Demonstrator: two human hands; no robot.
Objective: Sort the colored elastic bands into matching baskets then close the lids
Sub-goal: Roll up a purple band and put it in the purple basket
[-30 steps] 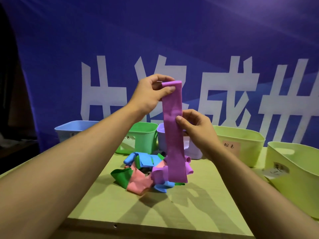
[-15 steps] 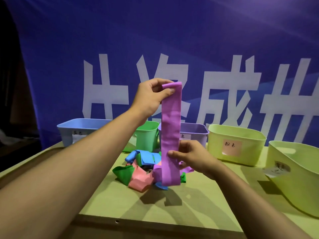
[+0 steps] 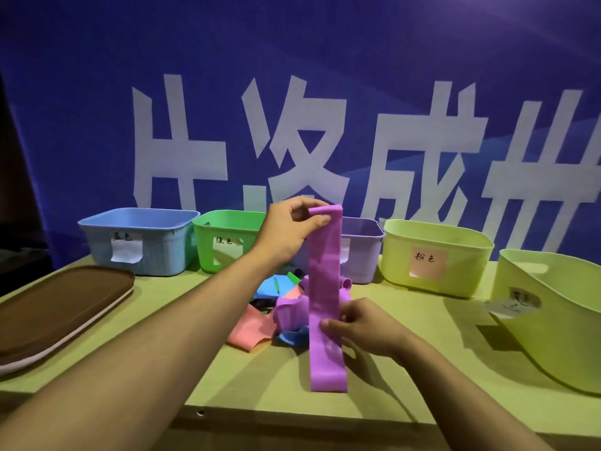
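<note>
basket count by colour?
Blue basket: 1
Green basket: 1
Purple basket: 1
Yellow-green baskets: 2
Total: 5

Green table (image 3: 156, 369): five baskets (image 3: 140, 242) along the back; band heap (image 3: 279, 307) mid-table; brown lid (image 3: 55, 307) far left

Both forearms are bare, no sleeves, down to left hand (image 3: 286, 232) and right hand (image 3: 364, 327).
</note>
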